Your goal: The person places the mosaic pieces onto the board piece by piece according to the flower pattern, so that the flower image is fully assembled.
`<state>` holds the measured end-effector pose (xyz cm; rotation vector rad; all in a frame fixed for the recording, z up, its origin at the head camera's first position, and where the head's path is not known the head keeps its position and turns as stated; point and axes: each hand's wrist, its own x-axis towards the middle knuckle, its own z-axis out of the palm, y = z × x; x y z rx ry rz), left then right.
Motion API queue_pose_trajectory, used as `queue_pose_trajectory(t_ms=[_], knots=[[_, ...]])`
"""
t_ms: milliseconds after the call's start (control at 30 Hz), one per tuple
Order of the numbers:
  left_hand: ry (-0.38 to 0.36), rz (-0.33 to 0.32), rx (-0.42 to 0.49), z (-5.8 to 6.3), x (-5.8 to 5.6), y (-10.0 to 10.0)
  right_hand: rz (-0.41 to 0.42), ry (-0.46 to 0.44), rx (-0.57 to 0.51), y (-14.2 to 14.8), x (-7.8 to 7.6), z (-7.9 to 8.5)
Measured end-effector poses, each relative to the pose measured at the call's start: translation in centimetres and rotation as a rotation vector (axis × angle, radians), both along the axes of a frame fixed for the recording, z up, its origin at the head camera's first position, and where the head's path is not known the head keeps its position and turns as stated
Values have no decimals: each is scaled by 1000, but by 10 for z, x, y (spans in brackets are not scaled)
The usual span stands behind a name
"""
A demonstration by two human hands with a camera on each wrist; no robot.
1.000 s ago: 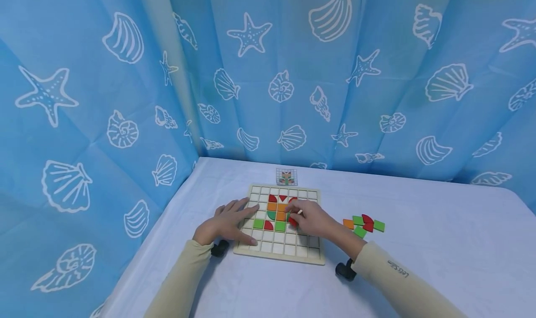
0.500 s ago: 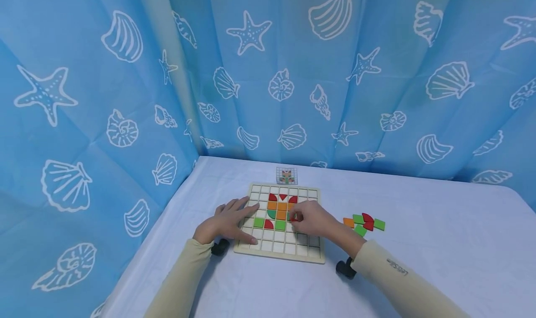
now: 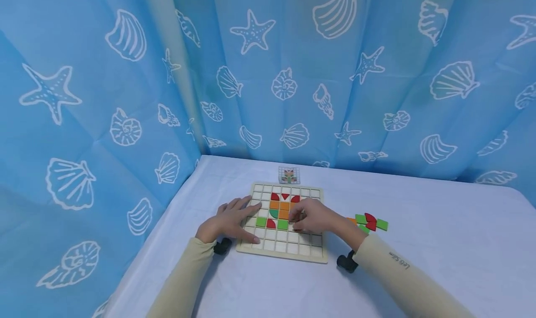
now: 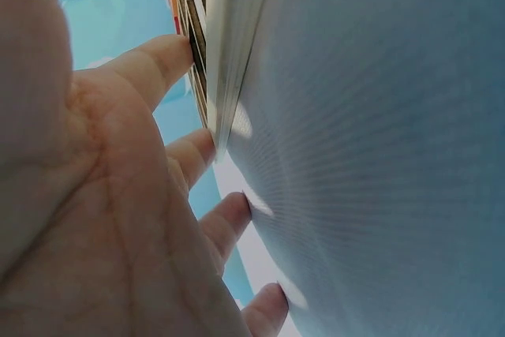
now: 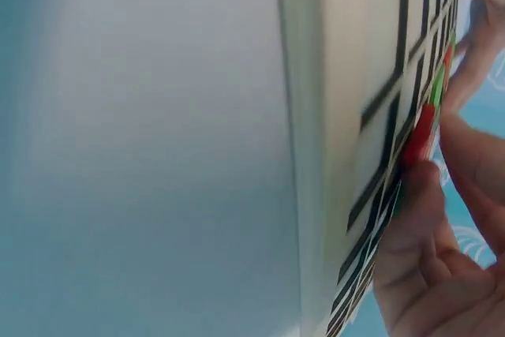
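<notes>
A square, pale wooden grid board [image 3: 282,256] lies on the table, with red, orange and green tiles set in its middle cells. My left hand [image 3: 228,220] rests at its left side, fingers spread; in the left wrist view, the thumb touches the grid and other fingertips reach the edge and the cloth. Over the board's right-middle cells is my right hand [image 3: 313,215], fingers bent. In the right wrist view, its thumb and finger pinch a red tile [image 5: 421,138] low on the grid. From the head view, the right hand hides that tile and nearby cells.
Several loose tiles, including a green square [image 3: 382,224] and a red rounded one [image 3: 370,218], lie right of the board, partly behind the right forearm. A small pattern card [image 3: 289,175] lies beyond the board. A blue shell-print curtain [image 3: 268,104] borders the white-covered table.
The right hand has brought the red tile down onto the board, shifting slightly; the tile is now hidden from the head view. The left hand keeps its place.
</notes>
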<state>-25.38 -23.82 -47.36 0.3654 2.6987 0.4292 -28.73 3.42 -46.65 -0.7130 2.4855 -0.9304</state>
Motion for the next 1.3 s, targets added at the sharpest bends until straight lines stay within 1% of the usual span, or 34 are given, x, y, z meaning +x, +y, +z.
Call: queue_pose_trajectory(t_ms=[100, 167, 233, 400, 500, 867, 1067, 1300], knots=[[3, 3, -8, 0, 0, 0, 49, -27, -11, 6, -3, 0], [4, 3, -8, 0, 0, -1, 51, -20, -2, 7, -4, -1], [2, 2, -4, 1, 0, 0, 47, 6, 6, 7, -4, -3], [-3, 6, 7, 0, 1, 1, 33, 102, 33, 4, -1, -7], [-3, 6, 19, 0, 2, 2, 15, 119, 41, 3, 1, -7], [6, 8, 16, 1, 1, 2, -4, 82, -11, 4, 3, -7], [10, 3, 25, 2, 4, 3, 23, 82, -26, 6, 4, -8], [21, -1, 22, 4, 4, 2, 17, 67, -20, 5, 4, -7]])
